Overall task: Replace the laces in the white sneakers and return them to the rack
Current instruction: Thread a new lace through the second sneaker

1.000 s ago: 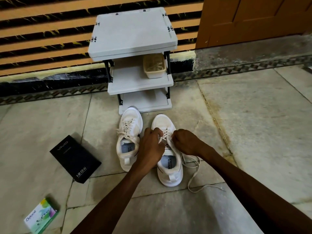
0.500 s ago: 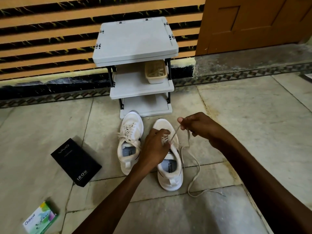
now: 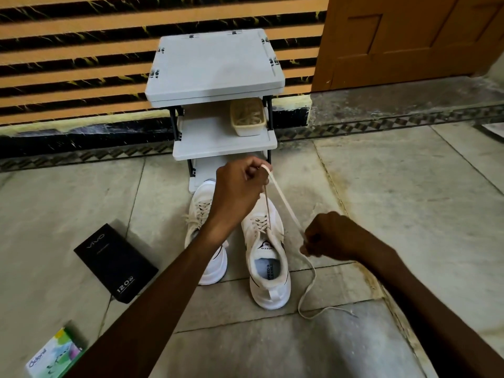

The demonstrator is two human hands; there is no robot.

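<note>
Left hand (image 3: 240,186) pinches lace (image 3: 287,206) up high, right hand (image 3: 328,236) grips it lower. Step looks like pulling lace out of right shoe (image 3: 268,291). Next: tug gently, hole by hole.

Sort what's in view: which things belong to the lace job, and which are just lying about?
Job: lace, gripped by left hand and right hand; near sneaker; far sneaker; rack; tub of laces.
Lying about: black box; green box.
</note>
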